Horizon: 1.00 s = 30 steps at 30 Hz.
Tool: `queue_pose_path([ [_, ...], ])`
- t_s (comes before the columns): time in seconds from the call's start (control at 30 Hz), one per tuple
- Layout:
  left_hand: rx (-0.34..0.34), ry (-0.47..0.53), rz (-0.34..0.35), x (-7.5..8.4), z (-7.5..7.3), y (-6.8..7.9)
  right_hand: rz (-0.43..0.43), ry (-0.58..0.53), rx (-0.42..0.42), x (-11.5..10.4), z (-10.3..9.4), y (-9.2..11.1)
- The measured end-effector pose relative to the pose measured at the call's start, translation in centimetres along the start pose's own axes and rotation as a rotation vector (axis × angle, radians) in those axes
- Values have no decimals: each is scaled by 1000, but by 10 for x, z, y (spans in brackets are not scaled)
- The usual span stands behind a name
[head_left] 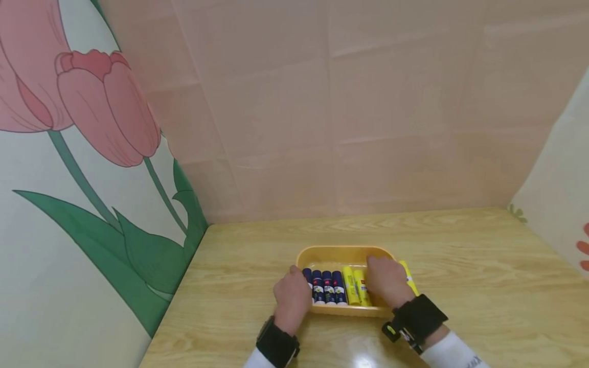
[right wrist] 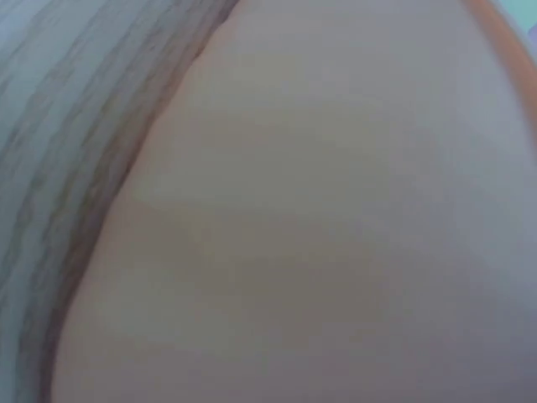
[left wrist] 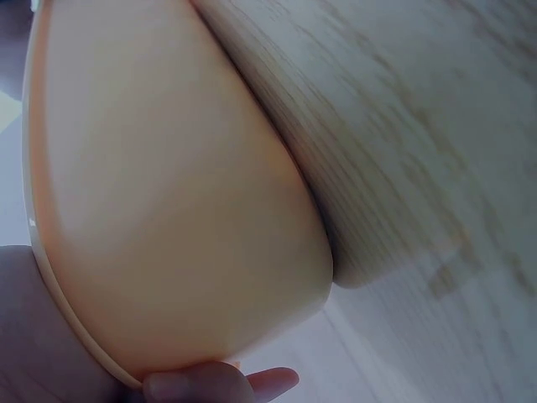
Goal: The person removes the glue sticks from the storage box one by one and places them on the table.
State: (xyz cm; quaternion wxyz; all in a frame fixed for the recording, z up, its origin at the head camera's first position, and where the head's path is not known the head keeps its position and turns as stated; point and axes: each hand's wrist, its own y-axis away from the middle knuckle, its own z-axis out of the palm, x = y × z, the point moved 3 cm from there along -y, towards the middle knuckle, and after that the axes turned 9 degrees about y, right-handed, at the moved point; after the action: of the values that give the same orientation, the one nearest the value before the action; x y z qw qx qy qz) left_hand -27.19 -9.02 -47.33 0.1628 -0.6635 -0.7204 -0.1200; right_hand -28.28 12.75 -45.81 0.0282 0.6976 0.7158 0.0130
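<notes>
A shallow orange-yellow plastic tray (head_left: 341, 310) sits on the table, with several dark blue glue sticks (head_left: 328, 287) lined up beside two yellow glue sticks (head_left: 352, 286) inside. At its left end my left hand (head_left: 293, 292) grips the rim; in the left wrist view fingertips (left wrist: 197, 382) press against the outer wall (left wrist: 185, 210). My right hand (head_left: 390, 281) holds the right end, its curled fingers over the inside, grip partly hidden. The tray's wall (right wrist: 319, 210) fills most of the right wrist view. Just past the right hand lies another yellow glue stick (head_left: 409, 276), outside the tray.
The wood-grain table (head_left: 248, 255) runs back to a pinkish creased sheet (head_left: 331, 112). A panel with painted tulips (head_left: 106, 107) borders the left side, and a pale panel (head_left: 561, 168) the right. Black bands (head_left: 418, 319) circle both wrists.
</notes>
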Motion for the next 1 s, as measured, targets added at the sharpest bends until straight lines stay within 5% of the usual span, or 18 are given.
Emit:
queue_pose_path([
  [1.0, 9, 20, 24, -1, -2, 1, 45, -102, 33, 1, -17, 13],
])
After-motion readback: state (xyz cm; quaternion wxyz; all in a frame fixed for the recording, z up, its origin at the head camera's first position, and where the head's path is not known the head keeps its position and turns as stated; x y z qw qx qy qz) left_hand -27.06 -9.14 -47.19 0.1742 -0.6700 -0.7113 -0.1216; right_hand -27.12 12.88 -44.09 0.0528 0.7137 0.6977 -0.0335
